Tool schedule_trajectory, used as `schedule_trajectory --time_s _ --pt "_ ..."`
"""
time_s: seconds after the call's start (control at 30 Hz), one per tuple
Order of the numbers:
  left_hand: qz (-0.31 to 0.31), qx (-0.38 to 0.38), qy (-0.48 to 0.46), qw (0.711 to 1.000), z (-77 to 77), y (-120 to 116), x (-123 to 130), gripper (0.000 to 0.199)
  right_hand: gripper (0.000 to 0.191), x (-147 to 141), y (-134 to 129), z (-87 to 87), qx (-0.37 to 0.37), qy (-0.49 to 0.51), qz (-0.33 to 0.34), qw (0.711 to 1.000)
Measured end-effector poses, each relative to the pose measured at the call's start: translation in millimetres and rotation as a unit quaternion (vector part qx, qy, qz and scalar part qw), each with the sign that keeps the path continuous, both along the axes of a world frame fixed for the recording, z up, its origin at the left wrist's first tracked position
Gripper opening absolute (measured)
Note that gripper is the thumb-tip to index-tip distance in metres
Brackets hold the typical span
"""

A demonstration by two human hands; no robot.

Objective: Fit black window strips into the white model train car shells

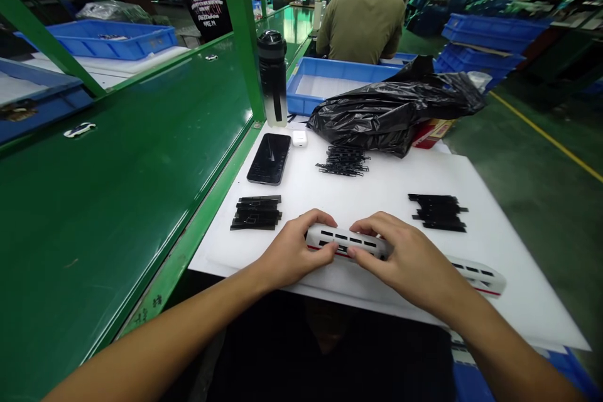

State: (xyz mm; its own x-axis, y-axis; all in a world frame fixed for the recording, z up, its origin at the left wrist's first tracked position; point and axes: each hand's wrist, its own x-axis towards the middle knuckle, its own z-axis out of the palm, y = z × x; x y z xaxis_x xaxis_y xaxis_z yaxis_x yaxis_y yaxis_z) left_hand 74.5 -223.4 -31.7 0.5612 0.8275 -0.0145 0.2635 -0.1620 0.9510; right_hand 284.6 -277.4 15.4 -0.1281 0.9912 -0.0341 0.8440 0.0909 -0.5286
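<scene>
A white toy train car body [346, 237] with a row of window slots and a red stripe is held between my two hands, just above the white work surface. My left hand [301, 248] grips its left end, thumb on the near side and fingers over the far side. On the right end, my right hand [396, 245] pinches it in the same way. Partly behind my right wrist lies a second white train body [485, 277]. Stacks of flat black strips lie to the left [257, 212] and right [439, 212]; a pile of thin black frames [343, 161] sits farther back.
A phone [269, 159], a white earbud case [299, 138] and a bottle [273, 78] stand along the left edge. Behind are a black plastic bag [396, 107] and a blue tray [301, 85]. A green conveyor [141, 182] runs along the left. A person [360, 22] sits ahead.
</scene>
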Motion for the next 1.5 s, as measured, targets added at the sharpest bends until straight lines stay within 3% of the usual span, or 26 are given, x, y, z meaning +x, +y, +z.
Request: schedule_trajectory --time_s 0.1,0.27,0.37,0.67,0.87,0.93,1.03,1.17,1.27,1.33,1.5 --pt "-0.006 0.013 0.003 1.000 1.2 1 -1 0.027 0.031 15 1 3.7 -0.037 -0.019 0.050 0.998" --pt "-0.040 0.011 0.012 0.999 4.9 1 -4 0.029 0.025 31 0 -0.4 -0.034 -0.010 0.047 0.998" --pt "-0.063 0.006 0.015 0.998 6.7 1 -5 0.033 0.022 29 -2 -3.1 -0.019 0.002 0.048 0.999" --pt "-0.052 0.022 0.001 0.998 5.7 1 -3 0.030 0.019 8 -1 -5.2 0.025 -0.022 0.033 0.999" --pt "-0.039 0.011 -0.013 0.999 3.1 2 -4 0.032 0.016 12 6 0.2 0.019 -0.061 0.073 0.995" --pt "-0.030 -0.026 -0.063 0.997 1.2 3 -4 0.030 0.016 14 8 2.5 0.031 -0.072 0.094 0.992" --pt "-0.018 -0.145 -0.167 0.975 -1.4 5 -2 0.035 0.019 14 10 3.8 0.085 -0.106 0.115 0.984" --pt "0.011 -0.212 -0.154 0.965 -3.1 9 2 0.039 0.022 7 12 7.7 0.122 -0.143 0.138 0.972" --pt "0.023 -0.177 -0.131 0.975 -5.0 10 3 0.029 0.023 11 31 10.4 0.093 -0.085 0.140 0.982" --pt "0.027 -0.148 -0.131 0.980 -6.5 10 2 0.026 0.020 22 57 6.1 0.105 -0.068 0.110 0.986" --pt "0.009 -0.142 -0.125 0.982 -6.8 10 2 0.030 0.030 59 133 -23.8 0.163 -0.189 0.066 0.966"
